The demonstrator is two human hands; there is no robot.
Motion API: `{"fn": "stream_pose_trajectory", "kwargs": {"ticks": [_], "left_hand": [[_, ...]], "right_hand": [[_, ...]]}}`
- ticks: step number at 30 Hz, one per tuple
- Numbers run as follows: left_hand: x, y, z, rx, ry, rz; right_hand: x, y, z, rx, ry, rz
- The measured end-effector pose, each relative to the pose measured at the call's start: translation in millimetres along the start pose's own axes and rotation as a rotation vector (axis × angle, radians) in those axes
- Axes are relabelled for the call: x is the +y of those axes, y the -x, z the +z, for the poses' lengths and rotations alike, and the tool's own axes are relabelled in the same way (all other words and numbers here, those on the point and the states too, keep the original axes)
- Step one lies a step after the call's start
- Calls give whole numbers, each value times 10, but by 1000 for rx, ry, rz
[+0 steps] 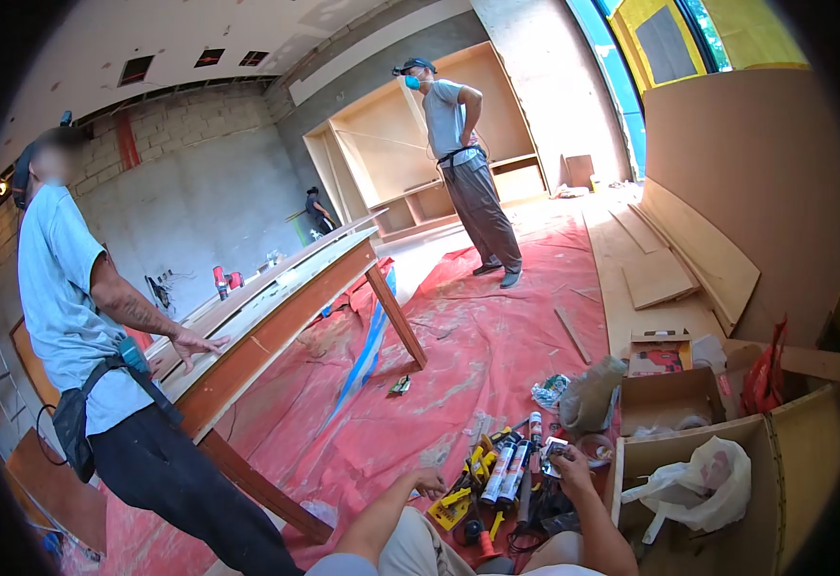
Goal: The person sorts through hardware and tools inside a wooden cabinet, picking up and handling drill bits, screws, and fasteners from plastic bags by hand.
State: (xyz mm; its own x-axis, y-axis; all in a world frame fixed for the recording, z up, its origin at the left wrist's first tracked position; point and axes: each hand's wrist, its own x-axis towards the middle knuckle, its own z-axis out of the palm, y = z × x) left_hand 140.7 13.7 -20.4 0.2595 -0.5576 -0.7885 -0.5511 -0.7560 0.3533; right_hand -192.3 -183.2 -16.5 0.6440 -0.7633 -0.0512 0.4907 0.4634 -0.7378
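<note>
Print on the white cartridges is too small to read; a carton beyond them shows a red picture, its lettering illegible too. The right hand has its grip closed on a small pale-and-dark item, held just right of the cartridges, above the tool pile. The left hand, grip loosely open, is near the yellow-handled tools. Open red sheeting runs between the pile and the tabletop, whose long edge slants away. At right, a wooden crate holds a white plastic bag; an open cardboard box adjoins it.
</note>
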Motion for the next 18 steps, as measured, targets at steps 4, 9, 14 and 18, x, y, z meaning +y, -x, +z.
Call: {"fn": "stream_pose_trajectory", "kwargs": {"ticks": [4,9,14,18], "left_hand": [[-15,14,-12,-24,10,9],[0,-6,-17,-10,28,5],[9,29,0,18,45,8],[16,40,12,25,17,3]], "right_hand": [[19,-20,-12,-5,-3,1],[59,-54,-45,3,7,15],[52,-74,-51,4,28,-1],[103,-85,-86,6,34,-25]]}}
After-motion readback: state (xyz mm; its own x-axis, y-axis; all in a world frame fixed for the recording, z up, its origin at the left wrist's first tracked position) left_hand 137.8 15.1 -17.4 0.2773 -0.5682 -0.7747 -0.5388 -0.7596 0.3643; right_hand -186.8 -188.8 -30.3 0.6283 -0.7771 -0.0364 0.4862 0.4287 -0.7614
